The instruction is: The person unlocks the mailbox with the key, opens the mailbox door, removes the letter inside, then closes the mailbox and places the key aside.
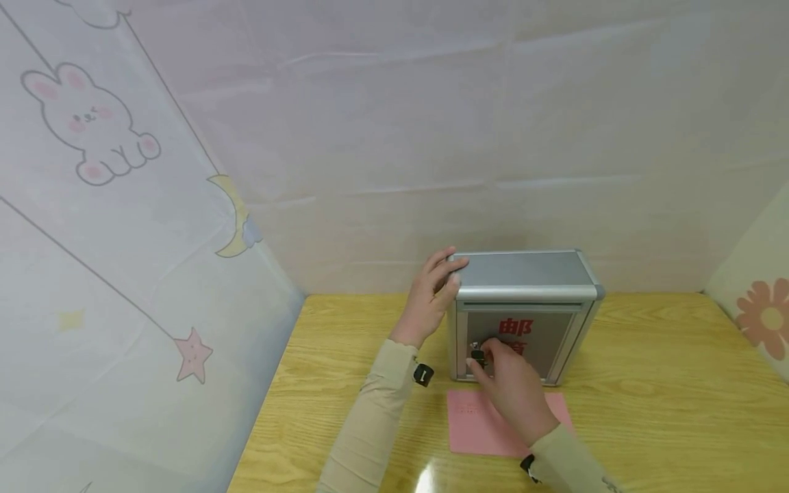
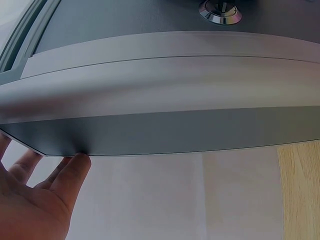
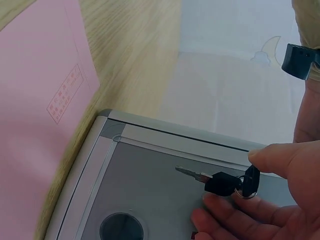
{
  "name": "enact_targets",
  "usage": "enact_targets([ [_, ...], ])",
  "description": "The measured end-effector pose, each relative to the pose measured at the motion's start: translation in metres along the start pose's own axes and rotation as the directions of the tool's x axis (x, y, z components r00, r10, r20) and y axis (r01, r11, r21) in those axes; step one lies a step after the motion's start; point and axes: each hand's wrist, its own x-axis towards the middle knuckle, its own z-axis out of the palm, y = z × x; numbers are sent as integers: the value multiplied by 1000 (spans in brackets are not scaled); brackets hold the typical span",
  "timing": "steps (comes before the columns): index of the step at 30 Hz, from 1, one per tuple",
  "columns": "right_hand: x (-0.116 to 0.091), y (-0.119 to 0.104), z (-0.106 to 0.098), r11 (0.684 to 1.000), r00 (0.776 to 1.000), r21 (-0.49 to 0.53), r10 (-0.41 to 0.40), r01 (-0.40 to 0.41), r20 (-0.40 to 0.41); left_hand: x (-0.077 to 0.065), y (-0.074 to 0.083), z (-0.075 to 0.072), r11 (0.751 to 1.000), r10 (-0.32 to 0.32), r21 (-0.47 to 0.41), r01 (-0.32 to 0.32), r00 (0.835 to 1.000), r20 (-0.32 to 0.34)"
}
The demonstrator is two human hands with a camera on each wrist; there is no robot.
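Note:
A silver-grey metal mailbox (image 1: 524, 270) with red characters on its front stands upright on the table. My left hand (image 1: 428, 294) rests on its upper left edge, fingers fairly straight; the left wrist view shows the fingertips (image 2: 77, 162) against the box's edge. At the front lock (image 2: 220, 14), on the left of the door, my right hand (image 1: 514, 383) pinches a black-headed key (image 3: 251, 180) between thumb and fingers. On the same ring hangs a second key (image 3: 220, 182), its metal blade pointing away from the palm. The pinched key's blade is hidden.
A pink envelope (image 1: 474, 424) with red print lies flat before the mailbox, partly under my right forearm in the head view. The wood-grain table (image 1: 666, 383) meets a pale cloth backdrop (image 1: 394, 137) behind the box. A round dark disc (image 3: 121, 232) sits on the door.

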Motion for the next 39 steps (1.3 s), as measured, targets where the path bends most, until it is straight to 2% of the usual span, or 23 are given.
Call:
enact_targets([
  [14,-5,0,0,999,1000,26,-24,24,-12,-1,1,2,1000,10,-21,-10,1000,11],
  [18,-9,1,-2,999,1000,19,-28,28,10,-2,15,-2,1000,2,-29,-2,1000,8],
  [22,-18,6,-6,998,996,53,13,-18,88,-3,34,-7,1000,-7,-29,7,1000,17],
  [24,-23,11,-9,997,991,61,34,-42,127,-4,38,-9,999,-4,-31,4,1000,19],
  [28,-35,26,-16,996,985,54,55,-65,166,-3,40,-10,999,13,-41,-12,1000,15],
  [32,-46,51,-20,989,975,86,102,-121,196,-2,38,-9,999,18,-44,-17,1000,15],
  [39,-59,98,-31,972,963,107,185,-208,195,-3,40,-10,999,5,-33,-4,1000,15],
])
